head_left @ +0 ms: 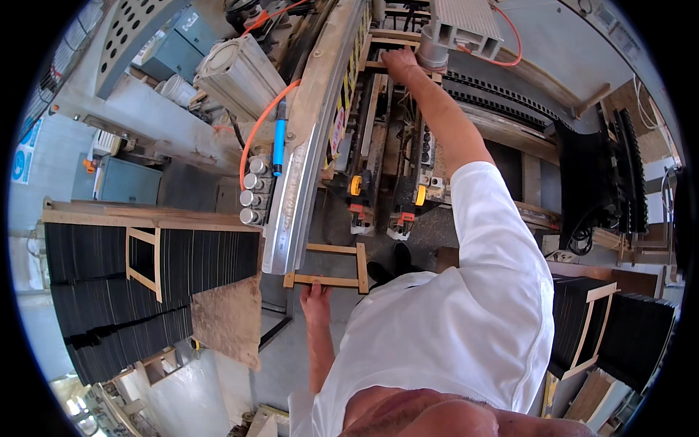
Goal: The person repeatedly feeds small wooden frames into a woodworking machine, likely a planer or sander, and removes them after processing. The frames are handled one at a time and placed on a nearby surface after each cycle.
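Down low, left hand [314,296] grips a wooden frame [329,266]; right hand's [399,61] grip, far off on the machine [378,138], can't be told.

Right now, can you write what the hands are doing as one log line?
left hand: grips wooden frame by its near rail | right hand: reaches out to wooden piece in machine

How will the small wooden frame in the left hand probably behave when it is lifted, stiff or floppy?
The wooden frame probably stays stiff: its thin slats look joined at the corners. It seems light, since the left hand grips only one rail. Being open and slender, it may twist or crack if knocked.
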### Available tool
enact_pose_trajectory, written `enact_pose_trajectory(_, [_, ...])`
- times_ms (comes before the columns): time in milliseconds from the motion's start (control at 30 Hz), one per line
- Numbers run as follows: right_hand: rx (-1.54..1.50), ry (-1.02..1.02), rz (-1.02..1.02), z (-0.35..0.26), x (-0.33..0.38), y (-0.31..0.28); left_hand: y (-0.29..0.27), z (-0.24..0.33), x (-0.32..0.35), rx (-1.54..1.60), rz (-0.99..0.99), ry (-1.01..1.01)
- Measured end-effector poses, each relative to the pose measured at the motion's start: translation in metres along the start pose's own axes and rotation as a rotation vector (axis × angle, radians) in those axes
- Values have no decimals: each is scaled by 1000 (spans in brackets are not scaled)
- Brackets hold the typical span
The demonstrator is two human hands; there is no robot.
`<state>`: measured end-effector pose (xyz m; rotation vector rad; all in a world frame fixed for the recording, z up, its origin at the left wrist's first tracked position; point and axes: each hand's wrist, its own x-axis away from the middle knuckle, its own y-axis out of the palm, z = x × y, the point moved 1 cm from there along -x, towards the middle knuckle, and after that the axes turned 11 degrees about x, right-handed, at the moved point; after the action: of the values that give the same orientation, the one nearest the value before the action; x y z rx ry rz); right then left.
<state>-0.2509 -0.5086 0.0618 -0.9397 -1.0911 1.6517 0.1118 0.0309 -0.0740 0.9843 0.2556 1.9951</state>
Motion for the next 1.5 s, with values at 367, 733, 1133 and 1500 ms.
enact_pose_trajectory(367, [3,-68,121,9,-32,31,-19,-38,-24,98,100,7])
enact_pose_trajectory(733, [111,-156,75,22,-40,54,-11,-76,-39,44,187,-35])
enact_pose_trajectory(1133, [74,-26,39,15,-56,49,-7,-85,-52,-35,208,-59])
enact_pose_trajectory(1500, [82,-79,72,16,-43,41,22,-87,-42,-9,211,47])
